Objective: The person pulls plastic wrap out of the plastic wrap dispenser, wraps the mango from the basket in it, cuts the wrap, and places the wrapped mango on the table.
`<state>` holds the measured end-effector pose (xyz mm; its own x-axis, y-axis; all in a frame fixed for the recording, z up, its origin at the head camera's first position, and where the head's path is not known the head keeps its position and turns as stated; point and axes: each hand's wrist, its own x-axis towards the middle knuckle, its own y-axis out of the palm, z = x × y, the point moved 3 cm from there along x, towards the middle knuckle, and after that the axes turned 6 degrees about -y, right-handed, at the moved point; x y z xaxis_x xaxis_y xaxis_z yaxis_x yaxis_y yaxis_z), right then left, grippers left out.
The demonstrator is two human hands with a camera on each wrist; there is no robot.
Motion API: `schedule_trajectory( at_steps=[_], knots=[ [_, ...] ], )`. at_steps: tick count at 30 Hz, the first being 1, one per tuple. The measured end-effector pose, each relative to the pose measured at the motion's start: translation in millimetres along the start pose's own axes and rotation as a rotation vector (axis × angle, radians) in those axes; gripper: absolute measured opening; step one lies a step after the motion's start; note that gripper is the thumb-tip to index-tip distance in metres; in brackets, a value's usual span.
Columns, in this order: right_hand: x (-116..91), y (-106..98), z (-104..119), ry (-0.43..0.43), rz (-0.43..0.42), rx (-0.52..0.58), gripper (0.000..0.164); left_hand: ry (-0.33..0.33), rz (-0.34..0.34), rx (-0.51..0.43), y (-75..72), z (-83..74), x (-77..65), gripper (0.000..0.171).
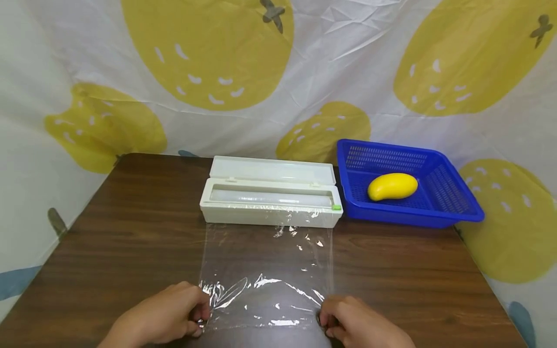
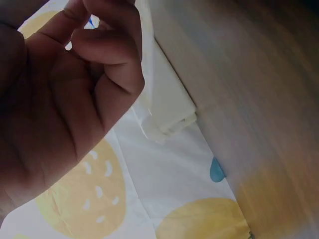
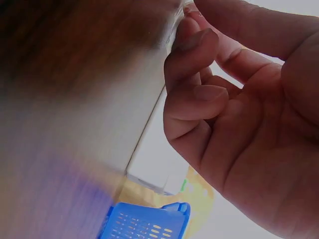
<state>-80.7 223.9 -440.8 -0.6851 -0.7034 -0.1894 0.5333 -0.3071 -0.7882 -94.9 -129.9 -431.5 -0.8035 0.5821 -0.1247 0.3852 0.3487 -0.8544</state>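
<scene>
Head view: we find the left hand (image 1: 164, 311) and right hand (image 1: 359, 320) each curled and pinching a near corner of the clear film (image 1: 267, 278), which extends toward six o'clock from the white dispenser (image 1: 271, 184).

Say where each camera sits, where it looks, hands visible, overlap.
Head: on the head, looking forward and down at the table, white dispenser, clear film and blue basket; left hand and right hand show.
Left wrist: on that wrist, facing the dispenser and printed cloth; only the left hand shows.
Right wrist: on that wrist, facing the table, dispenser and basket; only the right hand shows.
Shared: head and right wrist both show the basket.
</scene>
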Motion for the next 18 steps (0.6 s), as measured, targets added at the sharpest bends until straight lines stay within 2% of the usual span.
schedule_trajectory(
  at_steps=[6,14,16,18],
  knots=[
    [-3,-1,1,-0.017,-0.017,-0.030,0.012,-0.064,0.052,0.007,0.9,0.7,1.2,0.034],
    [-8,-4,4,-0.068,-0.068,-0.089,0.005,-0.057,0.066,-0.024,-2.7,0.5,2.9,0.028],
    [-10,-8,6,-0.078,-0.082,-0.084,0.005,-0.043,0.050,-0.047,-7.6,-1.6,5.1,0.023],
    [-14,-17,10,-0.087,-0.107,-0.084,0.006,-0.011,-0.010,-0.052,-14.7,-5.0,9.2,0.018]
  ],
)
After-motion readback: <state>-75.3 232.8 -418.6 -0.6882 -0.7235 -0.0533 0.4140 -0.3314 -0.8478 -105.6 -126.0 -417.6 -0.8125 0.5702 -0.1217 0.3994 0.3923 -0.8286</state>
